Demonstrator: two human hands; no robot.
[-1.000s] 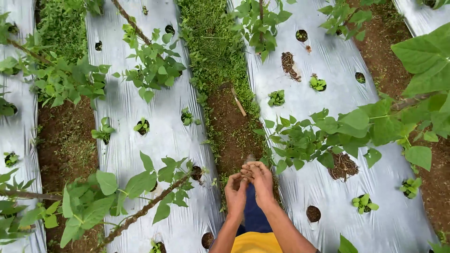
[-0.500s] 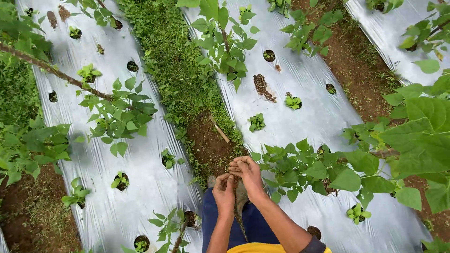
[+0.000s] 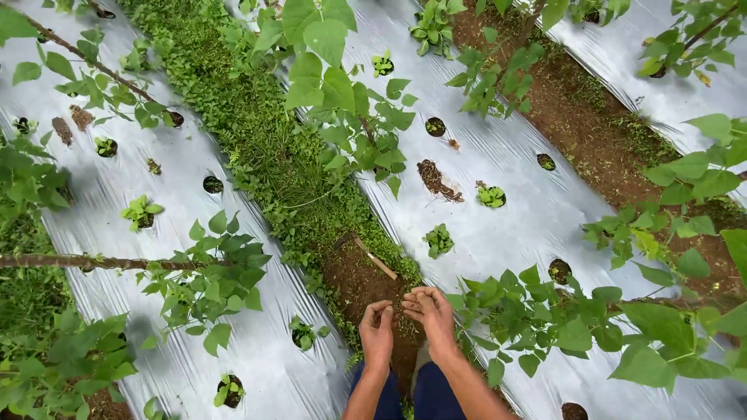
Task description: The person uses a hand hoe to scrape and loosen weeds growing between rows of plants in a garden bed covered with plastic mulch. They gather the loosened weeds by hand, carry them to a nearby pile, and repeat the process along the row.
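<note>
The left hand [image 3: 377,328] and right hand [image 3: 430,311] meet over a furrow of bare soil [image 3: 359,284], fingers curled inward and nearly touching, and whether they pinch anything between the tips cannot be told. Just beyond them a short pale stick [image 3: 377,260] lies on the soil, its long axis running from upper left to lower right, beside a grassy strip [image 3: 257,132]. On both sides silver plastic mulch [image 3: 506,202] covers the beds, its round planting holes holding small seedlings [image 3: 440,239] or only dark soil, while leafy branches [image 3: 529,311] hide several holes and the person's legs are cut off at the bottom edge.
</note>
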